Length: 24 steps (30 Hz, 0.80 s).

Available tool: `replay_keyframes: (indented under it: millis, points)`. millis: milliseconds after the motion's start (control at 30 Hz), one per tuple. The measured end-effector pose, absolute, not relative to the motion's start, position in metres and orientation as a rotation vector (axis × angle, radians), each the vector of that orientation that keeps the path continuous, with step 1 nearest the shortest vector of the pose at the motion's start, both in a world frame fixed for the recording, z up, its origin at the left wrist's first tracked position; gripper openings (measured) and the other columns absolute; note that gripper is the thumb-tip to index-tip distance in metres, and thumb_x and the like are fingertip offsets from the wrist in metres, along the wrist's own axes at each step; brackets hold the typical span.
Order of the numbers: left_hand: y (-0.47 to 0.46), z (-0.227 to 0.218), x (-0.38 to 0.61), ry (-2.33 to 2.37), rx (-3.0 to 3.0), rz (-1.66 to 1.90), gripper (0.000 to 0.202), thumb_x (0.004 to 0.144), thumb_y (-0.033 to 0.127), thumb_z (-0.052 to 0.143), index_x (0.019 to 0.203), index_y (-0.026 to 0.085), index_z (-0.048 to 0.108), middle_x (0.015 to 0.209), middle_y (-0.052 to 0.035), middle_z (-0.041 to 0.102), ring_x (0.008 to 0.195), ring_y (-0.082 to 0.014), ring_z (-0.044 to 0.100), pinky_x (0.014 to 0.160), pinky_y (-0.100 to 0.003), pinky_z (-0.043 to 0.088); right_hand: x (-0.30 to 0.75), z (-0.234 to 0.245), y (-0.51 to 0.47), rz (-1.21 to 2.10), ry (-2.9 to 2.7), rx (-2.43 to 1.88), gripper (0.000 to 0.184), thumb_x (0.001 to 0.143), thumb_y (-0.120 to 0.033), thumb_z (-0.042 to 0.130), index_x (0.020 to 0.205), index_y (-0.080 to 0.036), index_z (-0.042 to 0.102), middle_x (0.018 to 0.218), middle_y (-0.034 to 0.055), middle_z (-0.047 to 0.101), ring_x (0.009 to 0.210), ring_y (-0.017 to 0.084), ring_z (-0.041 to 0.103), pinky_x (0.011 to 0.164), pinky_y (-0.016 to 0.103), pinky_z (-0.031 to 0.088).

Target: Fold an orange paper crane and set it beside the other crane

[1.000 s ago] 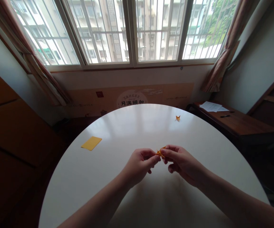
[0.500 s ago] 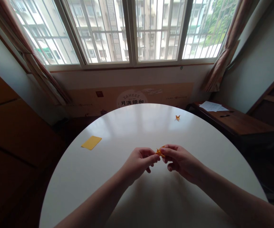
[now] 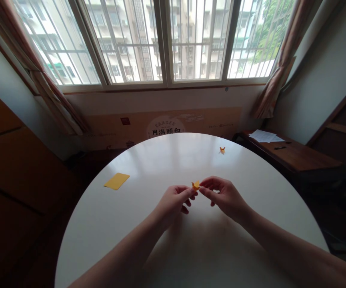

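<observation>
Over the middle of the table, a small orange-yellow origami crane (image 3: 195, 185) is held up between my hands, its folded points upward. My left hand (image 3: 177, 200) pinches the crane's lower left side between thumb and forefinger, the other fingers curled beneath. From the right, the thumb and forefinger of my right hand (image 3: 219, 194) close on the crane's right end; the exact contact there is small and partly hidden. A second folded crane (image 3: 222, 150) stands on the far right of the table. To the left lies a flat yellow square of paper (image 3: 117, 181).
The round white table (image 3: 149, 160) fills the space before me. Beyond its right edge is a brown wooden bench (image 3: 305, 156) bearing white paper sheets (image 3: 265, 136). A printed cardboard panel (image 3: 101, 128) stands below the barred window (image 3: 197, 44).
The crane and both hands have shifted slightly left and up. My right fingers have moved from over the crane to its right end, leaving more of it visible.
</observation>
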State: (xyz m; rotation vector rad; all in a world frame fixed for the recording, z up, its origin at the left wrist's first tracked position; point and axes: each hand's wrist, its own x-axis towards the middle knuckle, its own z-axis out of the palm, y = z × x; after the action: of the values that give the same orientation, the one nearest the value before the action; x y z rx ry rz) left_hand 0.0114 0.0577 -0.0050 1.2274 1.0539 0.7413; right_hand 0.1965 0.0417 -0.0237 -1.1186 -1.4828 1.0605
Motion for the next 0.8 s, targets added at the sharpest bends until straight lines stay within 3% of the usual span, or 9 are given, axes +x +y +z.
replay_keyframes:
  millis: [200, 367, 500, 600, 800]
  points:
    - [0.058, -0.007, 0.011, 1.05, 1.282, 0.736, 0.033, 0.074, 0.045, 0.068, 0.077, 0.012, 0.07, 0.078, -0.0049, 0.061, 0.064, -0.0117, 0.052, 0.048, -0.02, 0.041, 0.199, -0.027, 0.047, 0.919, -1.524, -1.134, 0.022, 0.082, -0.042, 0.072, 0.087, -0.02, 0.073, 0.084, 0.0069, 0.071, 0.077, 0.021, 0.062, 0.059, 0.031, 0.053]
    - [0.059, -0.011, 0.011, 1.055, 1.389, 0.723, 0.034, 0.076, 0.046, 0.064, 0.08, 0.012, 0.069, 0.079, -0.0053, 0.062, 0.064, -0.0125, 0.054, 0.048, -0.021, 0.042, 0.199, -0.032, 0.049, 0.822, -1.581, -1.125, 0.018, 0.085, -0.038, 0.069, 0.086, -0.02, 0.072, 0.082, 0.0052, 0.07, 0.075, 0.019, 0.061, 0.059, 0.029, 0.05]
    - [0.062, -0.015, 0.009, 1.149, 1.662, 0.68, 0.045, 0.084, 0.055, 0.051, 0.075, 0.014, 0.066, 0.067, -0.0032, 0.059, 0.06, -0.015, 0.055, 0.048, -0.023, 0.041, 0.2, -0.033, 0.052, 0.785, -1.581, -1.139, 0.017, 0.086, -0.036, 0.066, 0.086, -0.019, 0.072, 0.081, 0.0041, 0.07, 0.074, 0.018, 0.061, 0.06, 0.029, 0.049]
    - [0.066, -0.014, 0.004, 1.216, 1.871, 0.701, 0.044, 0.087, 0.053, 0.05, 0.072, 0.015, 0.068, 0.06, -0.0021, 0.057, 0.058, -0.0163, 0.055, 0.05, -0.024, 0.039, 0.201, -0.034, 0.056, 0.741, -1.538, -1.174, 0.02, 0.085, -0.038, 0.065, 0.085, -0.019, 0.071, 0.081, 0.004, 0.07, 0.072, 0.018, 0.06, 0.062, 0.029, 0.049]
    - [0.073, -0.01, -0.004, 1.293, 2.077, 0.764, 0.04, 0.089, 0.043, 0.047, 0.087, 0.015, 0.077, 0.069, -0.0056, 0.069, 0.065, -0.0202, 0.062, 0.059, -0.027, 0.04, 0.208, -0.034, 0.068, 0.668, -1.522, -1.228, 0.02, 0.085, -0.039, 0.061, 0.085, -0.019, 0.067, 0.081, 0.0036, 0.069, 0.072, 0.018, 0.06, 0.062, 0.029, 0.048]
